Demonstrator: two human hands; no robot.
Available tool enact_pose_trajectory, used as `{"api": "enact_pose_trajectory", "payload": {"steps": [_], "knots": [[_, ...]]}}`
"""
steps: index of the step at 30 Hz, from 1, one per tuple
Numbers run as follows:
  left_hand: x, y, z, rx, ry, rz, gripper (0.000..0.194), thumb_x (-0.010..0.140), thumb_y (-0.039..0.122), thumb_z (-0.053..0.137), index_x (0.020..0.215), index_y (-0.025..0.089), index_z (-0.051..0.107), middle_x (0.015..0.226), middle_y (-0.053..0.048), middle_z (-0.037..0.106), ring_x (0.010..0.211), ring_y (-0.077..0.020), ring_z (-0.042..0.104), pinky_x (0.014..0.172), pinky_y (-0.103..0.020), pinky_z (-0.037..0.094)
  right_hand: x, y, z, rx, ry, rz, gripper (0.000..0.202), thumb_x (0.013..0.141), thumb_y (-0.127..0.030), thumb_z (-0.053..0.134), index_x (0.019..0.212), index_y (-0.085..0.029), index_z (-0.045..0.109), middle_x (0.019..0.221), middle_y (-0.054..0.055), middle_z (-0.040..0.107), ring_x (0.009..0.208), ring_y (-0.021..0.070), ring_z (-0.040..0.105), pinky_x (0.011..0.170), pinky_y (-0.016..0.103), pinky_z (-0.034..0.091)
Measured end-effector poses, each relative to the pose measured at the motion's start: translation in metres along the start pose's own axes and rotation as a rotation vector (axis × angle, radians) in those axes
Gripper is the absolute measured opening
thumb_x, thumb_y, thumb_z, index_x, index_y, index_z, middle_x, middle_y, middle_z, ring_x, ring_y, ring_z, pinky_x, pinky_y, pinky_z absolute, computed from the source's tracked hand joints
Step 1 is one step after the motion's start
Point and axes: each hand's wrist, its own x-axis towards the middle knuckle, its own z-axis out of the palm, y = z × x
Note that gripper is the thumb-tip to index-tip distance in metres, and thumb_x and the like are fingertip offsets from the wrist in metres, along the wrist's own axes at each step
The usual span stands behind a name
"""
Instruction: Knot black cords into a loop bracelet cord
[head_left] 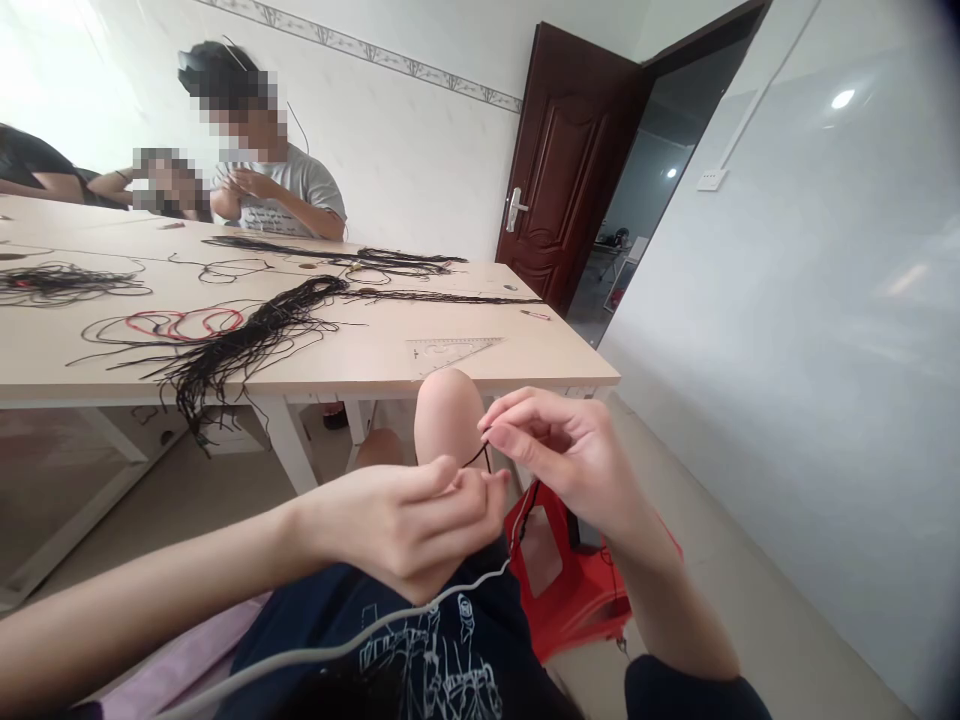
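Between my two hands runs a thin black cord [474, 459], held over my lap in front of the table edge. My left hand [424, 520] is closed, its fingers curled round part of the cord. At its right, my right hand [559, 445] pinches the cord between thumb and forefinger. A darker, knotted-looking length of cord hangs below, in front of a red stool. How the cord is looped inside my left fingers is hidden.
On the table [360, 360] lie a bundle of black cords [255, 335], a red cord [180, 323], a clear set square [454, 350] and more black strands. A red stool [577, 600] stands below right. A white cable [300, 657] crosses my lap. Co-workers sit opposite.
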Motion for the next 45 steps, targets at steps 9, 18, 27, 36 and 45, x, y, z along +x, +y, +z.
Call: {"api": "enact_pose_trajectory", "payload": {"steps": [9, 18, 27, 36, 45], "knots": [[0.016, 0.021, 0.003, -0.321, 0.068, -0.001, 0.036, 0.079, 0.003, 0.035, 0.074, 0.012, 0.069, 0.073, -0.006, 0.069, 0.063, -0.0150, 0.063, 0.060, -0.027, 0.050, 0.002, 0.005, 0.003, -0.113, 0.019, 0.025, 0.016, 0.077, -0.031, 0.066, 0.072, -0.016, 0.069, 0.066, 0.001, 0.063, 0.058, 0.0100, 0.053, 0.052, 0.022, 0.043], [0.014, 0.019, -0.008, -0.850, 0.599, -1.212, 0.016, 0.078, 0.011, 0.060, 0.083, 0.026, 0.062, 0.069, 0.005, 0.061, 0.062, -0.0105, 0.057, 0.058, -0.027, 0.049, -0.003, -0.004, -0.001, 0.052, -0.077, 0.135, 0.017, 0.071, -0.035, 0.071, 0.072, -0.018, 0.074, 0.066, 0.002, 0.070, 0.061, 0.0134, 0.062, 0.058, 0.024, 0.052], [0.011, 0.014, 0.006, -1.028, 0.545, -1.376, 0.007, 0.074, 0.024, 0.068, 0.067, 0.026, 0.068, 0.081, -0.003, 0.054, 0.084, -0.0169, 0.053, 0.062, -0.028, 0.051, -0.001, -0.003, -0.001, 0.055, -0.104, 0.164, 0.012, 0.070, -0.029, 0.073, 0.070, -0.017, 0.074, 0.060, 0.000, 0.066, 0.057, 0.0099, 0.058, 0.054, 0.020, 0.047], [0.014, 0.007, 0.003, -0.856, 0.373, -1.317, 0.011, 0.076, 0.024, 0.065, 0.065, 0.022, 0.068, 0.077, -0.002, 0.049, 0.077, -0.0152, 0.051, 0.063, -0.027, 0.045, 0.001, -0.002, -0.003, 0.024, -0.147, 0.180, 0.015, 0.072, -0.028, 0.071, 0.066, -0.014, 0.072, 0.058, 0.000, 0.065, 0.055, 0.0090, 0.057, 0.053, 0.019, 0.045], [0.009, 0.004, 0.000, -0.762, 0.292, -1.260, 0.010, 0.076, 0.016, 0.064, 0.071, 0.024, 0.068, 0.084, 0.000, 0.048, 0.078, -0.0108, 0.049, 0.062, -0.022, 0.040, -0.001, -0.001, -0.003, 0.027, -0.192, 0.226, 0.012, 0.072, -0.023, 0.071, 0.081, -0.017, 0.075, 0.071, 0.002, 0.071, 0.063, 0.0113, 0.062, 0.056, 0.019, 0.048]]}}
